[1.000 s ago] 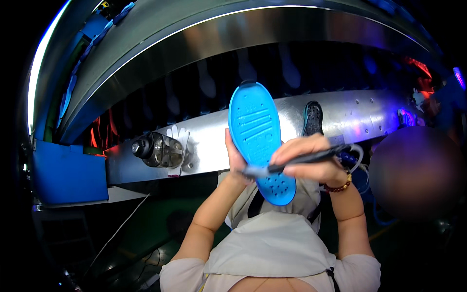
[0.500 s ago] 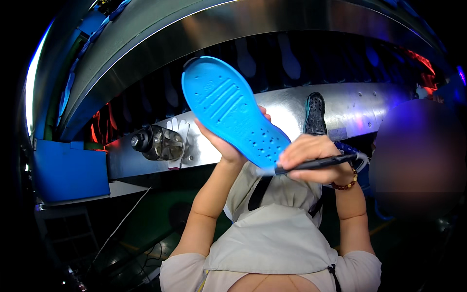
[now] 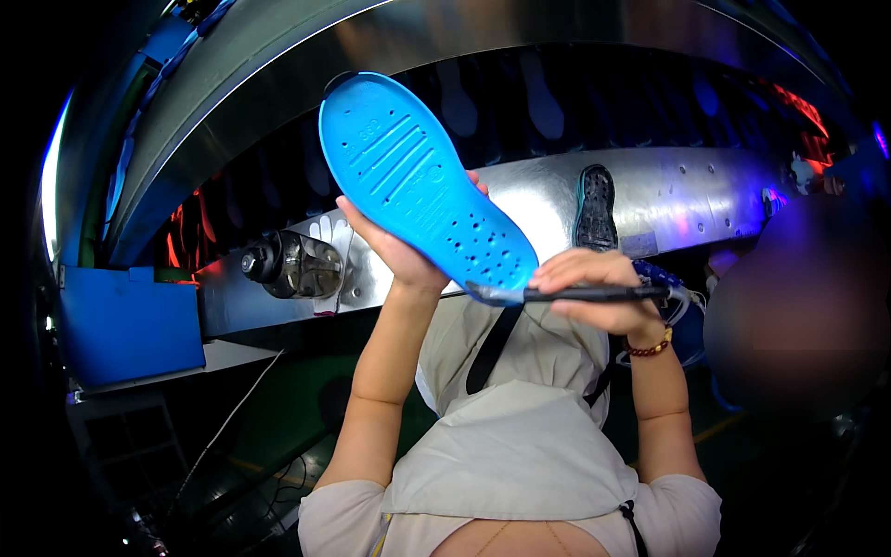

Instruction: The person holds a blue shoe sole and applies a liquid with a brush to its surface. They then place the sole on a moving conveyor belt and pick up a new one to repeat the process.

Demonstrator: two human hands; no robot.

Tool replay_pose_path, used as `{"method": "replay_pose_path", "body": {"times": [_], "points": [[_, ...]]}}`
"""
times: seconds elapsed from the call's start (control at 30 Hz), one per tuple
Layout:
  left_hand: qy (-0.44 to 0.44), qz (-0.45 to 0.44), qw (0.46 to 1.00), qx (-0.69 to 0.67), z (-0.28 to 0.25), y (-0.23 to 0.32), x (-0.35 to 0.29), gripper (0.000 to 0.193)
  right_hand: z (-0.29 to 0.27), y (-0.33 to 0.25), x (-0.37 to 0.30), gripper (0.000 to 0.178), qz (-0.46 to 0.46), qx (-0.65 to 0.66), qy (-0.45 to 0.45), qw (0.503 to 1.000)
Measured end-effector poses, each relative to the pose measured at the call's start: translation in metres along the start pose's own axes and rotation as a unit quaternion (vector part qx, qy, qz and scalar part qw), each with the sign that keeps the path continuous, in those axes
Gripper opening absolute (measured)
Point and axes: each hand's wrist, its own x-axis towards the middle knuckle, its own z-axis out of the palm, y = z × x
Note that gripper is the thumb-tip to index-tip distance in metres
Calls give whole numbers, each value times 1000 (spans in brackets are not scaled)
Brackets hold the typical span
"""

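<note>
Blue sole shifted left w/ L hand clasping its sides, R hand pinching blk tool, dk sole beyond R hand

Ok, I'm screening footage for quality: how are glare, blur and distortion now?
Head view: strong glare on the steel ledge, yet the perforated blue shoe sole reads clearly; head view, right: a soft blurred patch hides detail; head view, top: the steel panel bows, likely fisheye distortion.
</note>
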Motion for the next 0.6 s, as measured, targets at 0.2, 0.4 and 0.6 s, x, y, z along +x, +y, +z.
{"method": "replay_pose_path", "body": {"times": [0.2,0.4,0.6], "points": [[-8,-71,991,-115,18,5,-7,94,4,22,-11,19,66,217,76,971],[-108,-115,984,-86,-5,-23,-31,74,25,-6,-7,19,138,278,108,945],[-122,-292,948,-19,-15,2,-20,55,-1,-23,3,22,22,7,-28,999]]}}
